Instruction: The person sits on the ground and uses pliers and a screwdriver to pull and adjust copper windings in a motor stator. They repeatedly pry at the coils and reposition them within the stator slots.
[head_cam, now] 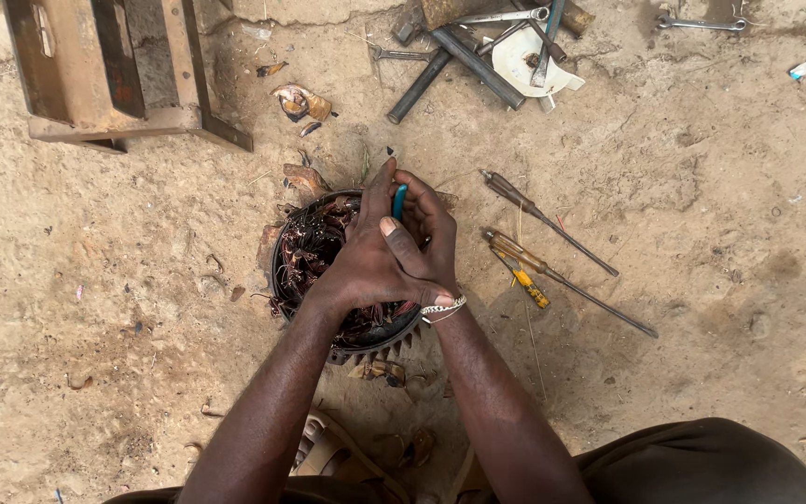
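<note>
Both hands are pressed together over a round black motor part (302, 266) full of tangled reddish wires, which sits on the sandy ground (95, 280). The left hand (366, 266) lies on top, and its fingers are wrapped tight around the right hand (429, 224). The right hand's fingers are curled shut on a tool with a blue handle (400, 199), which pokes up between the two hands. A thin bracelet (444, 306) sits on the right wrist. Just to the right, two long screwdrivers (545, 271) lie side by side on the ground, and a small yellow tool (526, 283) lies touching the nearer one. Up top, dark metal bars (454, 61) and a spanner (701, 23) lie near a white round piece (524, 61). A wooden stool (114, 75) stands at the top left. A crumpled brown wrapper (300, 101) lies beside it.
</note>
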